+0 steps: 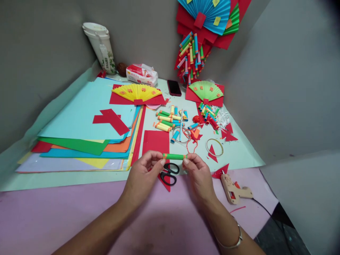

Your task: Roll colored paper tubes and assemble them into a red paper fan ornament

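Note:
Between my two hands a green paper roll (174, 156) with orange bands at its ends is held level. My left hand (146, 171) pinches its left end between thumb and fingers. At the right end, my right hand (198, 173) has the same kind of pinch. Just below the roll lie black-handled scissors (170, 174), partly over red paper. Beyond it, a red paper sheet (156, 141) lies flat. Several finished paper rolls (167, 124) in green, yellow and blue are heaped behind, beside a pen (181, 125) and orange-red string (191, 146).
Stacked coloured paper (87, 113) fills the left side. A glue gun (233, 189) with a cord lies at right, near a tape ring (214, 147). Behind are a yellow fan (136, 92), a green fan (206, 91), a phone (174, 88), tissues (142, 74) and a white cup (101, 49).

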`<move>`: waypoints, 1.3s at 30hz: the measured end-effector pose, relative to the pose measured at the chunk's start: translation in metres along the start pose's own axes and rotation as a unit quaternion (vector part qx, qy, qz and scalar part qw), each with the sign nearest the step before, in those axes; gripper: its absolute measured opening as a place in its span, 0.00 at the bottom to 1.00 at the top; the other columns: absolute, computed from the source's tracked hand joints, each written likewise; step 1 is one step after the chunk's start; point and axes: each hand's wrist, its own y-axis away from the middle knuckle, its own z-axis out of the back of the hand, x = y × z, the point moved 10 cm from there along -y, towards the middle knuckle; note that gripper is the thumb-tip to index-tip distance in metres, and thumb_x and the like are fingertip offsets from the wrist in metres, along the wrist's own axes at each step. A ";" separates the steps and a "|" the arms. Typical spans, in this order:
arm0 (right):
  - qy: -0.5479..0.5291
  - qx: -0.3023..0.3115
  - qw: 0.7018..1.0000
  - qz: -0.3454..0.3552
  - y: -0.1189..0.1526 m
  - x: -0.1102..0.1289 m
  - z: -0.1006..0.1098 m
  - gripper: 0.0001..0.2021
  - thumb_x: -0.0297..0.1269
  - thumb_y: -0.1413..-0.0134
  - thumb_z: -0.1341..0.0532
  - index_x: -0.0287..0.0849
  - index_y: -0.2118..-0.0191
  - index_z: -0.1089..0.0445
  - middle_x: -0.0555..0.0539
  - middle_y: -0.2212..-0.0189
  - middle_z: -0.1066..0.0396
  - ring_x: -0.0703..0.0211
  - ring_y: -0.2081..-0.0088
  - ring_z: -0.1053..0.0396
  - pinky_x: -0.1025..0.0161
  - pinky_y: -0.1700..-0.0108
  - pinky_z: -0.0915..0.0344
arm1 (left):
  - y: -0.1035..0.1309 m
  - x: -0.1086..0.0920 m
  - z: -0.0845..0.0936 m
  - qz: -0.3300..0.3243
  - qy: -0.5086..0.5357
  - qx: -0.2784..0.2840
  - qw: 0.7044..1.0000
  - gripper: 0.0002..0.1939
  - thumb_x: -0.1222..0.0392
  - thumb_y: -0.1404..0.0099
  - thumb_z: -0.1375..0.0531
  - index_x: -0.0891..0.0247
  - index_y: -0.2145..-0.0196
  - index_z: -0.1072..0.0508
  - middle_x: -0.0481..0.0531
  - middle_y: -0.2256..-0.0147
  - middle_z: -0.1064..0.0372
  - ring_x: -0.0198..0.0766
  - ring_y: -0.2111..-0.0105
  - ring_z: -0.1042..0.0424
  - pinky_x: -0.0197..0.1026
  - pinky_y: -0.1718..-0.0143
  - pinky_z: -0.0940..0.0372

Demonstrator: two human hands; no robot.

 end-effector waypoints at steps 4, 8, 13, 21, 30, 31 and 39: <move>-0.001 -0.002 1.000 -0.002 0.000 0.000 0.000 0.07 0.40 0.49 0.32 0.45 0.67 0.29 0.55 0.75 0.33 0.64 0.70 0.37 0.66 0.65 0.40 | 0.000 0.000 -0.001 -0.002 0.003 0.002 1.000 0.10 0.53 0.40 0.36 0.61 0.65 0.29 0.47 0.67 0.29 0.36 0.68 0.29 0.37 0.65 0.36; 0.000 -0.010 1.000 -0.004 0.000 0.000 0.003 0.08 0.40 0.50 0.32 0.45 0.68 0.30 0.55 0.75 0.33 0.64 0.71 0.37 0.66 0.65 0.40 | 0.001 0.001 -0.002 0.002 0.009 0.007 1.000 0.10 0.53 0.40 0.36 0.61 0.65 0.29 0.47 0.68 0.29 0.37 0.67 0.28 0.38 0.65 0.35; 0.004 -0.015 1.000 0.002 0.000 0.001 0.004 0.08 0.40 0.51 0.32 0.45 0.68 0.30 0.55 0.75 0.34 0.64 0.70 0.38 0.66 0.65 0.40 | 0.000 0.002 -0.003 0.003 0.016 0.010 1.000 0.11 0.52 0.41 0.35 0.61 0.66 0.28 0.47 0.68 0.28 0.36 0.68 0.28 0.37 0.65 0.35; 0.019 -0.013 1.000 0.016 0.000 0.005 0.004 0.08 0.40 0.49 0.32 0.45 0.68 0.30 0.54 0.74 0.34 0.63 0.70 0.37 0.65 0.64 0.40 | 0.000 0.002 -0.004 0.003 0.029 0.018 0.999 0.10 0.52 0.40 0.35 0.60 0.66 0.28 0.45 0.68 0.28 0.34 0.68 0.28 0.34 0.66 0.36; 0.036 -0.026 0.999 0.019 0.000 0.005 0.006 0.07 0.40 0.50 0.33 0.45 0.69 0.30 0.54 0.75 0.35 0.62 0.71 0.40 0.66 0.66 0.42 | -0.003 0.006 -0.003 0.011 0.019 0.017 1.000 0.12 0.51 0.42 0.35 0.60 0.66 0.28 0.47 0.68 0.28 0.37 0.68 0.28 0.37 0.64 0.35; 0.039 -0.027 0.999 0.019 0.000 0.005 0.006 0.07 0.40 0.50 0.33 0.45 0.69 0.30 0.54 0.75 0.35 0.62 0.71 0.40 0.65 0.67 0.42 | -0.003 0.006 -0.002 0.012 0.018 0.015 1.000 0.12 0.50 0.42 0.35 0.61 0.66 0.28 0.48 0.68 0.28 0.37 0.68 0.28 0.37 0.64 0.34; 0.042 -0.030 0.998 0.021 0.000 0.008 0.007 0.07 0.40 0.51 0.33 0.45 0.68 0.30 0.54 0.75 0.34 0.62 0.70 0.38 0.65 0.65 0.41 | -0.003 0.007 -0.004 0.010 0.020 0.020 1.000 0.11 0.51 0.41 0.35 0.60 0.66 0.28 0.47 0.68 0.28 0.36 0.68 0.28 0.36 0.65 0.35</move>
